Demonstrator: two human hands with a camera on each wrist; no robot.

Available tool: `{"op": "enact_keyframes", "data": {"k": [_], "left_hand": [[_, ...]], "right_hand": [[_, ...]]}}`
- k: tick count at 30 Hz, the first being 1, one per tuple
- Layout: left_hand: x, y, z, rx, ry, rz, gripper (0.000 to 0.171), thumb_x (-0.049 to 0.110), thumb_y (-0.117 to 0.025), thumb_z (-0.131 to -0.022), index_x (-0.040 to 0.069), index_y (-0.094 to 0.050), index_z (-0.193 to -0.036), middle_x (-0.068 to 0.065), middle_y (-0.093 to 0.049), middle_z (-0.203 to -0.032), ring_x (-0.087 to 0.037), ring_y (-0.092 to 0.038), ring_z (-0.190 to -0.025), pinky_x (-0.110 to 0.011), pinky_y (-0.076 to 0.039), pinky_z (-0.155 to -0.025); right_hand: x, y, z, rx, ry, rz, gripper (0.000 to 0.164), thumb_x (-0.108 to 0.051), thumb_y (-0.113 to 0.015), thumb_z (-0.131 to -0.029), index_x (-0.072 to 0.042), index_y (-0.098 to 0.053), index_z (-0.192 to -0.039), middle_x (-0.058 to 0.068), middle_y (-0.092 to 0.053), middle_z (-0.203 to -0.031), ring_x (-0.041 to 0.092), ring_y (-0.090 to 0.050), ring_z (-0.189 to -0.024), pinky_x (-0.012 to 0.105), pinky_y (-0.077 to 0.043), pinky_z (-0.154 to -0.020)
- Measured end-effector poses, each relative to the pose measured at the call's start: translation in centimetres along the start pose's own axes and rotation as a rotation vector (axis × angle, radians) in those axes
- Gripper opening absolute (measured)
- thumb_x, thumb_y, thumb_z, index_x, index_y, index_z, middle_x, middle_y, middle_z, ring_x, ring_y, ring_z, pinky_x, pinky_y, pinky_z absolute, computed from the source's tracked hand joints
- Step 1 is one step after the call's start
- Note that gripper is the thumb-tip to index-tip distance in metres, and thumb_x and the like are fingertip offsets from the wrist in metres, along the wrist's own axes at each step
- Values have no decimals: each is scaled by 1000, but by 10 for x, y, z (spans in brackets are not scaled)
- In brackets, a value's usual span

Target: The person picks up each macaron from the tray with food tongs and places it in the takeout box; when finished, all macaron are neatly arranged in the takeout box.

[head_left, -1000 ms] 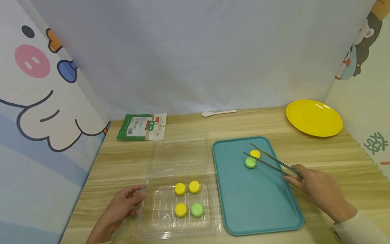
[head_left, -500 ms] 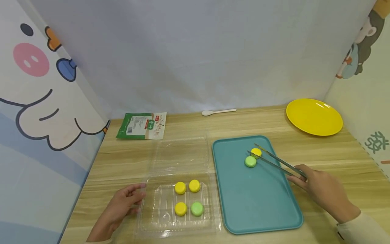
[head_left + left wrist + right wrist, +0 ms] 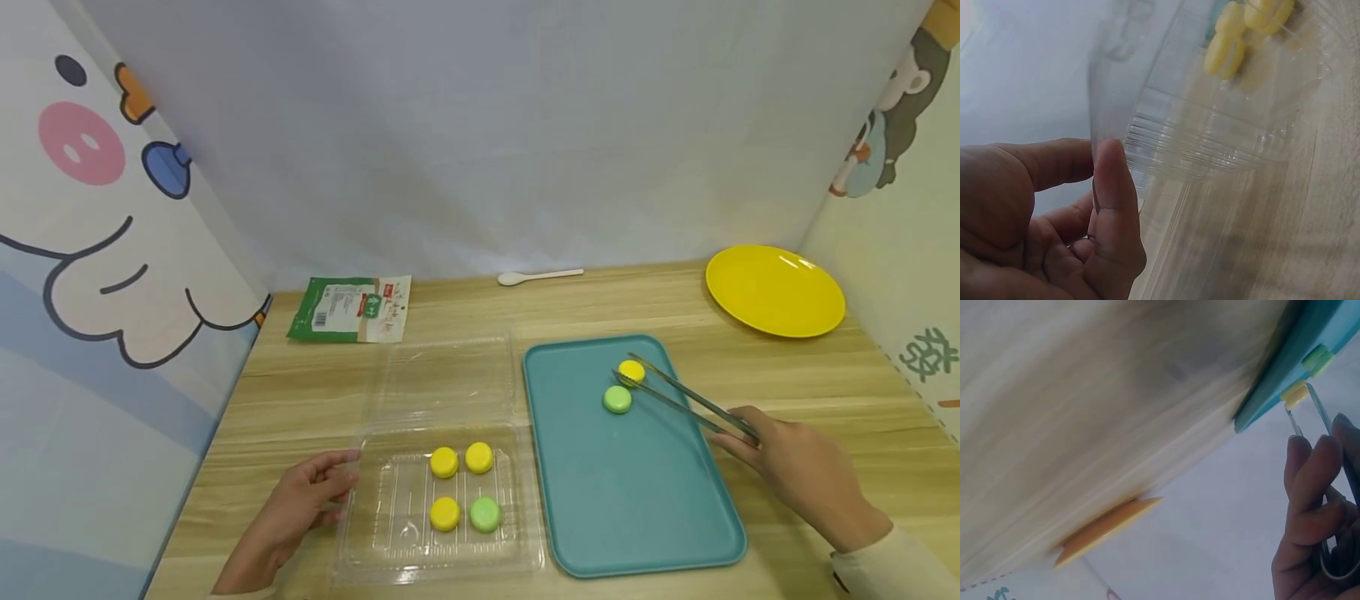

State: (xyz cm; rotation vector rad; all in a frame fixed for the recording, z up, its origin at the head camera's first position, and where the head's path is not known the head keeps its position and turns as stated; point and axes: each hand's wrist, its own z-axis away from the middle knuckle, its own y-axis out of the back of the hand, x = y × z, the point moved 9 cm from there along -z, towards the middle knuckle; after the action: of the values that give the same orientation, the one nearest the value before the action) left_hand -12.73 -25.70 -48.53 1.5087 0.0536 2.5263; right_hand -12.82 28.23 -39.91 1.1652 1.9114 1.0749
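Right hand [image 3: 798,471]: grasping the metal tongs [image 3: 690,393], their two tips on either side of a yellow macaron [image 3: 632,369] in the far part of the teal tray [image 3: 637,500]. Whether both tips press on it, cannot tell. Left hand [image 3: 296,500]: pinching the left rim of the clear container [image 3: 397,500], well apart from the tray side.

Step in hand, as judged: gripping the yellow macaron. To do it well, centre the tips on its rim and squeeze lightly and evenly; it looks round and smooth, so an off-centre pinch could let it slip. A green macaron [image 3: 617,400] sits just beside it on the near side; keep the near tip off that one. A steady, gentle left pinch should do; thin walls probably flex.

Container holds three yellow rounds [image 3: 443,462] and one green round [image 3: 485,515]. Its lid [image 3: 446,375] lies open beyond.

Far on the table [image 3: 300,400]: packet [image 3: 348,310] left, spoon [image 3: 540,277], yellow plate [image 3: 775,292] right.
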Motion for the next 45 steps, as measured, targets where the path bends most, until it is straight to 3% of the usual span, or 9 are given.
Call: {"op": "enact_keyframes", "data": {"k": [4, 8, 16, 23, 28, 37, 45], "left_hand": [[-1, 0, 0, 9, 12, -2, 53, 20, -65, -100, -3, -47, -144, -2, -57, -95, -12, -57, -83, -26, -57, -68], [-2, 1, 1, 15, 24, -3, 54, 22, -66, -99, -2, -48, -144, -3, -57, -95, -12, -57, -82, -26, -57, -67], [-1, 2, 0, 18, 22, -6, 53, 21, -66, -100, -2, -48, -144, -2, -57, -93, -11, -57, -81, -26, -57, -67], [-1, 1, 1, 4, 20, -10, 54, 20, -64, -101, -3, -45, -146, -2, -56, -95, -12, -57, -82, -26, -58, -68], [-1, 1, 1, 6, 17, -6, 54, 20, -65, -100, -2, -46, -146, -3, -56, -96, -12, -56, -83, -26, -58, -68], [-1, 1, -1, 10, 14, -12, 52, 17, -63, -101, -3, -45, -146, -2, -56, -94, -12, -56, -81, -26, -57, -66], [-1, 1, -1, 3, 6, -12, 52, 17, -63, -101, -3, -45, -146, -2, -56, -93, -12, -56, -80, -26, -57, -66]], "right_hand": [[-5, 2, -5, 0, 12, 3, 64, -69, -40, -95, -10, -65, -96, -16, -27, -52, 0, -19, -42, 19, -17, -35], [-14, 5, -13, 21, 45, 4, 72, -71, -30, -96, -9, -66, -97, -15, -27, -53, -1, -18, -42, 19, -16, -35], [-38, 9, -30, 58, 117, -3, 76, -72, -27, -97, -8, -68, -98, -14, -46, -59, -5, -16, -44, 18, -17, -36], [-59, 2, -45, 3, 105, -68, 80, -74, -28, -93, -8, -72, -98, -14, -52, -62, -5, -24, -43, 18, -22, -35], [-76, 4, -53, 10, 113, -95, 76, -74, -28, -94, -12, -72, -98, -14, -54, -63, -5, -24, -43, 19, -21, -35], [-111, 7, -61, 64, 212, -152, 68, -71, -32, -97, -15, -70, -96, -18, -56, -67, -6, -26, -44, 15, -21, -37], [-138, -1, -68, 19, 286, -222, 61, -67, -35, -97, -17, -69, -98, -19, -56, -66, -8, -35, -48, 14, -24, -38]]}}
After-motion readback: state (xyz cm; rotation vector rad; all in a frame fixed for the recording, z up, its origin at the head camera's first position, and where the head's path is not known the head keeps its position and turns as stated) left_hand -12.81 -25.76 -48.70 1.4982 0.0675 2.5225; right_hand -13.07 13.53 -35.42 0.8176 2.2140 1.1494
